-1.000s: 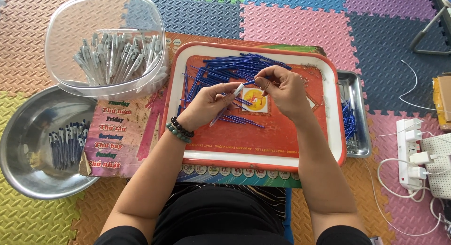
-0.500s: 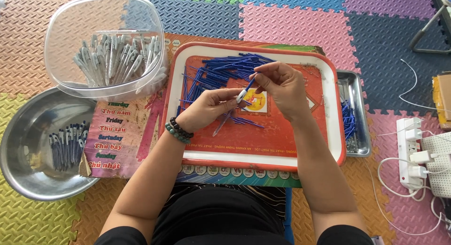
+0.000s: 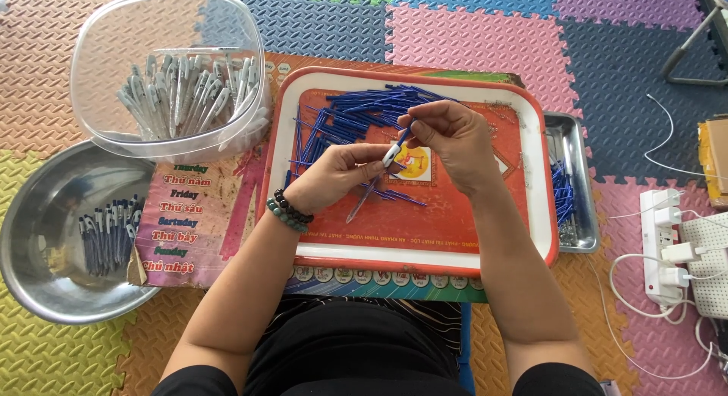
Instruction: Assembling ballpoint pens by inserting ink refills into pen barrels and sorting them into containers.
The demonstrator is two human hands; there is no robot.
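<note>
Over the orange tray (image 3: 485, 229), my left hand (image 3: 337, 176) pinches a clear pen barrel (image 3: 364, 195) that slants down toward me. My right hand (image 3: 447, 142) holds a thin blue refill (image 3: 404, 132) by its upper end, its lower end meeting the white top of the barrel. A heap of blue refills (image 3: 356, 111) lies on the tray's far left part, just beyond both hands. A bead bracelet sits on my left wrist.
A clear plastic tub (image 3: 98, 70) with several pale pen barrels stands at the far left. A steel bowl (image 3: 45, 214) with assembled pens sits near left. A small steel tray (image 3: 580, 183) with blue parts lies right; a white power strip (image 3: 660, 244) and cables beyond.
Both hands have drawn closer together and lifted slightly. The refill in my right hand has come to the top of the barrel held by my left hand.
</note>
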